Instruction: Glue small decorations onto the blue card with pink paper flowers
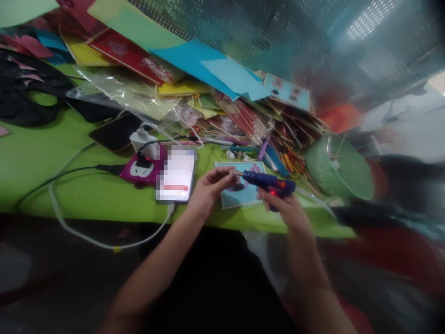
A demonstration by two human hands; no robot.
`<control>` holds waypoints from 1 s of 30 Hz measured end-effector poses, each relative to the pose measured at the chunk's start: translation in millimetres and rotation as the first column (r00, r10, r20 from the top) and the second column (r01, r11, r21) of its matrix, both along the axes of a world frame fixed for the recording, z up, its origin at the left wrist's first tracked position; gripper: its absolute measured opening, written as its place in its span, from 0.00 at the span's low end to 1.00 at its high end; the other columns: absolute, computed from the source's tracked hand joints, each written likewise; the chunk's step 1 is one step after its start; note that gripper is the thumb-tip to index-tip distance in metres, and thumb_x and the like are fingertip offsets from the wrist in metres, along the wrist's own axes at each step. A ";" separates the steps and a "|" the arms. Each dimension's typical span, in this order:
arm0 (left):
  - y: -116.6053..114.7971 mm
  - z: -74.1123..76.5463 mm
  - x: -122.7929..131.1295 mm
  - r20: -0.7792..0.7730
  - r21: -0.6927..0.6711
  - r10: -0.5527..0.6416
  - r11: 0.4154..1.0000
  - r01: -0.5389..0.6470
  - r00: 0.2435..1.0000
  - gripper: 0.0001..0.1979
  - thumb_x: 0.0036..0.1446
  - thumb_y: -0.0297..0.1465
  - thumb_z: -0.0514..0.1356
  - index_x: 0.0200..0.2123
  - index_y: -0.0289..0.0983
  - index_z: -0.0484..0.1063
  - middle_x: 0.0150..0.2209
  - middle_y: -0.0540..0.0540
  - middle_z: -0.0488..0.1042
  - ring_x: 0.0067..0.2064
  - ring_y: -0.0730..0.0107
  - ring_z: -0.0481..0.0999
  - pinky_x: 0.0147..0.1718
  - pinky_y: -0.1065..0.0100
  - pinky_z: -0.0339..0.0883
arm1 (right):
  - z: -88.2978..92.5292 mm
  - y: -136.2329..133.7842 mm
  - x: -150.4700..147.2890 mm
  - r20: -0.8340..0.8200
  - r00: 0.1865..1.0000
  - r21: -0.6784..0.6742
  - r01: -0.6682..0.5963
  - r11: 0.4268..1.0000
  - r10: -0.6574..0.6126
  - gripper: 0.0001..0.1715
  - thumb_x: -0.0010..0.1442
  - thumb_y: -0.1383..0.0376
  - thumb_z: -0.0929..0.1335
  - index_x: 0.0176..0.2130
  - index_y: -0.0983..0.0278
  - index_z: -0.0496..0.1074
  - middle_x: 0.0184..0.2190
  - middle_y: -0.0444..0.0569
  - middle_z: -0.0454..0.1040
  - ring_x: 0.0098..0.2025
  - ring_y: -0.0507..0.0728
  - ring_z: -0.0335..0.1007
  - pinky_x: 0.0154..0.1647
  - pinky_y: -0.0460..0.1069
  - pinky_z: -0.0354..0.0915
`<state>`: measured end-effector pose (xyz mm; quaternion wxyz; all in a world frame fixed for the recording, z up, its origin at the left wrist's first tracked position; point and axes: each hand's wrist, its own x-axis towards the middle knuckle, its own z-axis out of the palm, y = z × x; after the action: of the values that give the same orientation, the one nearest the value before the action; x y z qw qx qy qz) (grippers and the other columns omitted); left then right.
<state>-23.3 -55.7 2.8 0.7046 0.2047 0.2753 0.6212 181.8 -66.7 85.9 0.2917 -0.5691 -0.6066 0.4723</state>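
glue gun (269,182): blue plastic, glossy | card (239,191): matt paper | bowl (339,167): green, speckled rough

Showing bare: left hand (208,189) and right hand (285,209); both forearms running bare down to the bottom edge; person wearing black clothing, filling the space between the arms.

Left of the phone (175,178), touching it, lies the power strip (139,170). Right of it lies the card (239,191), the glue gun (269,183) and a small piece (231,173) above that; farther right, the bowl (339,167). Behind the phone and rightward, sticks (243,121) lie heaped.
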 end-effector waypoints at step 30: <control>1.8 -0.7 -0.1 0.041 -0.007 0.004 1.000 -0.004 0.999 0.12 0.50 0.33 0.74 0.38 0.38 0.82 0.37 0.47 0.83 0.37 0.70 0.82 0.45 0.65 0.77 | -3.0 -1.7 3.5 0.020 1.000 -0.009 0.004 1.000 -0.004 0.23 0.54 0.47 0.75 0.32 0.64 0.77 0.26 0.47 0.74 0.25 0.52 0.65 0.28 0.49 0.64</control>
<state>-23.3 -53.9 2.1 0.7094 0.1888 0.2635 0.6258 185.3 -68.4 82.9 0.2840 -0.5763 -0.6064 0.4686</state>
